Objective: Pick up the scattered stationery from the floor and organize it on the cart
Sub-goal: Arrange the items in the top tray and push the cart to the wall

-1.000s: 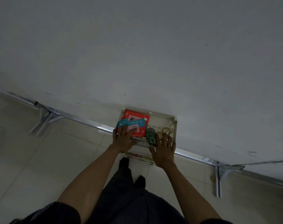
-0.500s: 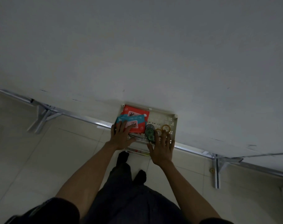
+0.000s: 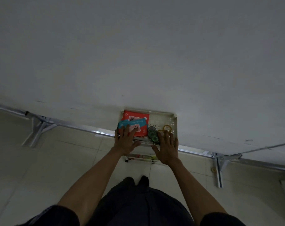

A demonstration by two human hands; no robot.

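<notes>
Now, head view: a person stands over a low cart against a white wall, both bare forearms reaching down to its top tray.
Cart tray: pale and perforated, its far edge against the wall; a lower shelf shows beneath the hands, its contents too blurred to identify.
Red packet: lies flat in the left half of the tray.
Teal packet: lies across the red packet's near left corner, overlapping it.
Left hand: flat, with straight fingers pressing on the teal packet and the near edge of the red one; nothing is gripped.
Green tape rolls: grouped at the tray's near edge, between the two hands.
Yellow tape rolls: just right of the green ones, directly beyond the right fingertips.
Right hand: fingers spread and straight over the tray's near rim, holding nothing; contact with the yellow rolls cannot be confirmed.
Floor: pale tile; a small yellowish ring lies beside a metal bracket leg, well apart from the right hand.
</notes>
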